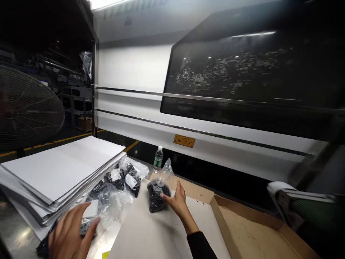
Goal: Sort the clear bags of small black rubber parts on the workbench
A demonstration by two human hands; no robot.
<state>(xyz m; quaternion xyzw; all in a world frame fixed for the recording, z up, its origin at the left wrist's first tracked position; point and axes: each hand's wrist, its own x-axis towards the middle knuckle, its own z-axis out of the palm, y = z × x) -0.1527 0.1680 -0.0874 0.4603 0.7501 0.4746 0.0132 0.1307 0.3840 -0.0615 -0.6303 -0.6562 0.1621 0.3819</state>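
Observation:
My right hand (178,202) is beside a clear plastic bag of small black pieces (156,197) that stands on a white sheet (145,237). Its thumb overlaps the bag's right side, while the fingers point upward and apart; I cannot tell whether the thumb presses on it. At the lower left, my left hand (71,232) has thumb and fingers spread over loose clear plastic bags (110,201), with dark pieces partly hidden underneath. Just beyond lie several more tied bags of black pieces (132,183), some with white labels.
A tall stack of white sheets (67,165) is at the left. Behind the bags stands a water bottle (158,160). A shallow cardboard tray (223,225) lies at the right. A large white machine (132,72) with a dark window rises behind, and a fan (29,108) is far left.

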